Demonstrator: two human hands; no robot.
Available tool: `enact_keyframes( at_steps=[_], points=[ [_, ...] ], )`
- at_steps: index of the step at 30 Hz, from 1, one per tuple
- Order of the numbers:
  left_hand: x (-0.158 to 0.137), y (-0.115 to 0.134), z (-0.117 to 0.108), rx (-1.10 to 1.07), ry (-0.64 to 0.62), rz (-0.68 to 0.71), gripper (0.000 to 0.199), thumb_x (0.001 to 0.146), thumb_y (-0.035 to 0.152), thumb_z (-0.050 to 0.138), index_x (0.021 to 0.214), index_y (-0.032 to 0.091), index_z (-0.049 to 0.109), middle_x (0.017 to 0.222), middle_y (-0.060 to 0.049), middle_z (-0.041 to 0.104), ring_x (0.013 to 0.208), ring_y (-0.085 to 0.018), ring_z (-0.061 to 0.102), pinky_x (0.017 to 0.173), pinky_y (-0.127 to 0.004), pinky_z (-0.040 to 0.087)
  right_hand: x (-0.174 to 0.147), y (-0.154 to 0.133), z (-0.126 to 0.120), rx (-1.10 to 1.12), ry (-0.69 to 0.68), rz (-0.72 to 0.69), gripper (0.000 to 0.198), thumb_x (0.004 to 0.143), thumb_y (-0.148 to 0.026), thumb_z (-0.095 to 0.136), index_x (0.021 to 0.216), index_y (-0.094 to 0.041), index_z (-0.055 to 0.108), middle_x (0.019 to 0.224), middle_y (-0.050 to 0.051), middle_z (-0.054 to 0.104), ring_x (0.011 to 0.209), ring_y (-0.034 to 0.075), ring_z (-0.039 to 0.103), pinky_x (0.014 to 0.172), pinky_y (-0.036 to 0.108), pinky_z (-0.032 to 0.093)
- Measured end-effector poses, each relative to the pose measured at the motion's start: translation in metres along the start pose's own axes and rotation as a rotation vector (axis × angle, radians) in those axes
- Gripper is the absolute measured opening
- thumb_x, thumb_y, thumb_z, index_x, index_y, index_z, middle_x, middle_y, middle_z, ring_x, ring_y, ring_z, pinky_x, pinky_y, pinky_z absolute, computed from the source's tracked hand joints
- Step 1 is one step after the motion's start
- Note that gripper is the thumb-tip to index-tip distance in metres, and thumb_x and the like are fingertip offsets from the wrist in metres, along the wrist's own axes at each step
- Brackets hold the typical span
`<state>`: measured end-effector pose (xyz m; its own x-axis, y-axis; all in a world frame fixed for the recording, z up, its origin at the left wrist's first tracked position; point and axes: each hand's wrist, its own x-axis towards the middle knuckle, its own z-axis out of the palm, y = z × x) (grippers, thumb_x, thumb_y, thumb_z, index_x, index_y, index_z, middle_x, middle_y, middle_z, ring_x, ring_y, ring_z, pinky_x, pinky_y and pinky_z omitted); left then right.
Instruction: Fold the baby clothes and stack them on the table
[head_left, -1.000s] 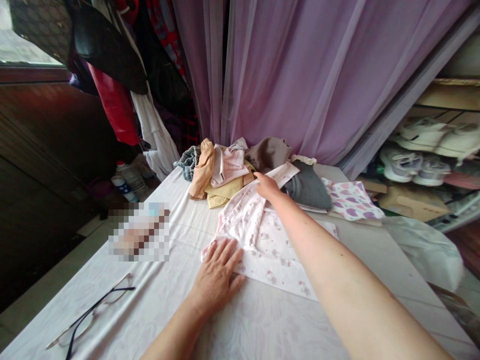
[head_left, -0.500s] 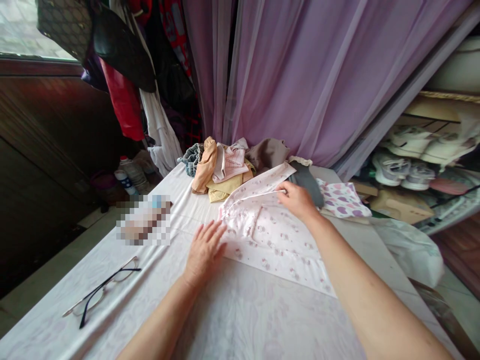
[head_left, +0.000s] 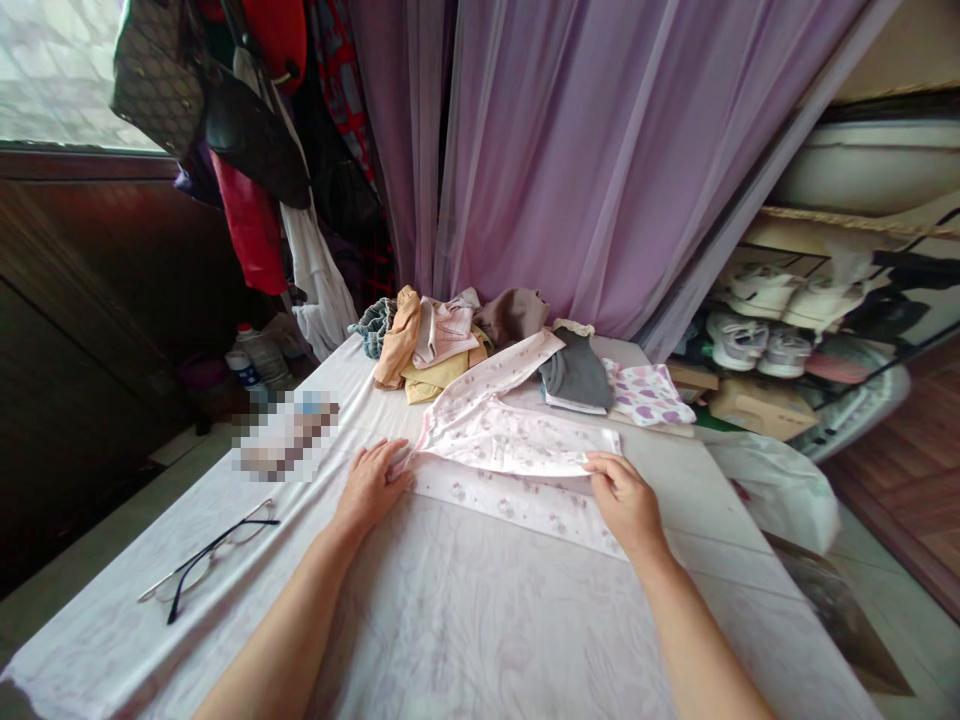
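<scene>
A pale pink printed garment (head_left: 517,430) lies on the cloth-covered table in front of me, with a pink edge at its left end. One long narrow part of it stretches toward the back right. My right hand (head_left: 626,500) is closed on the near right edge of its upper layer, pinching it between thumb and fingers. At the garment's left end, my left hand (head_left: 371,485) has its fingers bent round the near corner. A lower strip of the same print shows flat beneath the lifted edge.
Behind the garment is a heap of clothes (head_left: 439,345). Folded dark grey clothing (head_left: 576,370) and a heart-print cloth (head_left: 649,392) lie at the back right. Eyeglasses (head_left: 206,560) and a blurred-out item (head_left: 285,440) are on the left. A shoe rack (head_left: 795,330) stands right.
My right hand has drawn the garment's upper edge toward me and down over the lower strip. My left hand has moved left and closed at the garment's left corner. The view has shifted right.
</scene>
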<state>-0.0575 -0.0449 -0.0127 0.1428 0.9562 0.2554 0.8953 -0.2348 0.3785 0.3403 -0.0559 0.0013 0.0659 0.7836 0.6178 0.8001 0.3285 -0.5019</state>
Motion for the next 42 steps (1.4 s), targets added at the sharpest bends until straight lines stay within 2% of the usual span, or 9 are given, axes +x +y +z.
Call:
enact_keyframes(
  at_steps=[4, 8, 17, 27, 34, 42],
  points=[
    [-0.001, -0.001, 0.001, -0.020, -0.012, 0.028, 0.029, 0.089, 0.033, 0.051, 0.112, 0.027, 0.068, 0.131, -0.007, 0.066, 0.129, -0.030, 0.053, 0.109, -0.058, 0.037, -0.023, 0.008, -0.008, -0.027, 0.040, 0.033, 0.020, 0.081, -0.024, 0.045, 0.079, -0.025, 0.065, 0.097, 0.006, 0.073, 0.093, 0.021, 0.068, 0.083, 0.035, 0.053],
    [-0.001, -0.001, 0.002, -0.057, -0.020, 0.047, 0.022, 0.088, 0.031, 0.050, 0.100, 0.026, 0.068, 0.128, -0.007, 0.067, 0.129, -0.029, 0.054, 0.109, -0.058, 0.035, -0.040, 0.009, -0.013, -0.056, 0.043, 0.048, 0.021, 0.082, -0.024, 0.044, 0.079, -0.025, 0.065, 0.098, 0.006, 0.072, 0.092, 0.021, 0.067, 0.083, 0.035, 0.053],
    [-0.002, -0.002, 0.001, -0.098, -0.058, 0.128, 0.028, 0.088, 0.021, 0.040, 0.095, 0.025, 0.067, 0.125, -0.005, 0.069, 0.125, -0.022, 0.057, 0.108, -0.049, 0.039, -0.065, 0.016, -0.020, -0.184, 0.038, 0.010, 0.024, 0.083, -0.021, 0.042, 0.076, -0.026, 0.064, 0.095, 0.004, 0.072, 0.085, 0.019, 0.069, 0.071, 0.030, 0.053],
    [-0.003, -0.001, -0.002, -0.124, -0.086, 0.144, 0.029, 0.085, 0.022, 0.042, 0.093, 0.025, 0.070, 0.127, -0.006, 0.068, 0.127, -0.025, 0.055, 0.109, -0.053, 0.036, -0.074, 0.015, -0.022, -0.236, 0.008, -0.002, 0.027, 0.082, -0.018, 0.043, 0.074, -0.027, 0.067, 0.097, 0.003, 0.072, 0.084, 0.018, 0.068, 0.071, 0.027, 0.052],
    [-0.001, 0.003, -0.007, -0.151, -0.126, 0.104, 0.027, 0.084, 0.026, 0.043, 0.092, 0.025, 0.069, 0.127, -0.007, 0.068, 0.127, -0.027, 0.054, 0.110, -0.056, 0.033, -0.078, 0.011, -0.025, -0.265, 0.033, -0.070, 0.027, 0.082, -0.017, 0.045, 0.070, -0.025, 0.068, 0.091, 0.001, 0.072, 0.079, 0.014, 0.066, 0.068, 0.022, 0.047],
    [-0.002, 0.005, -0.007, -0.143, -0.118, 0.095, 0.028, 0.084, 0.026, 0.043, 0.090, 0.025, 0.070, 0.126, -0.007, 0.068, 0.127, -0.027, 0.055, 0.111, -0.055, 0.034, -0.078, 0.009, -0.025, -0.313, -0.024, -0.035, 0.029, 0.080, -0.015, 0.044, 0.067, -0.025, 0.068, 0.089, 0.002, 0.072, 0.078, 0.015, 0.064, 0.071, 0.024, 0.047]
  ],
)
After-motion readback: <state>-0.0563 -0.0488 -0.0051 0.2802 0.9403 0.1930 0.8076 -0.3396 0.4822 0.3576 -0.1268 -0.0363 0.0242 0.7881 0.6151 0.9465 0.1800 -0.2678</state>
